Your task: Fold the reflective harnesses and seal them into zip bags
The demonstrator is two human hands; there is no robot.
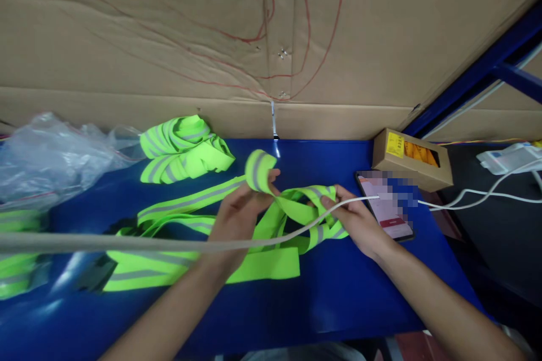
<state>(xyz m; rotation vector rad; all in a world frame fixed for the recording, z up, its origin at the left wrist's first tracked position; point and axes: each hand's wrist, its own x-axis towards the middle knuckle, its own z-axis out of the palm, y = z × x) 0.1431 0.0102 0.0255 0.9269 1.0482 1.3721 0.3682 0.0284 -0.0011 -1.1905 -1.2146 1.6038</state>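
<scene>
A neon-yellow reflective strap (298, 211) with a grey stripe runs between my two hands above the blue table. My left hand (241, 208) is closed on it, and a curled end rises over the fingers. Pinched between thumb and fingers of my right hand (353, 217) is a looped part of the same strap. More reflective straps (148, 268) lie below and left of my left hand, some with dark pieces at their left ends. A rolled bundle of straps (182, 149) rests farther back. A white cable (169, 244) crosses in front of both hands, close to the camera.
Clear plastic bags (59, 152) lie at the left, with more yellow straps under plastic. A phone (387, 208) rests right of my right hand, before a small cardboard box (381, 149) holding orange items. A cardboard wall (169, 56) closes the back; a blue frame (466, 62) slants at right.
</scene>
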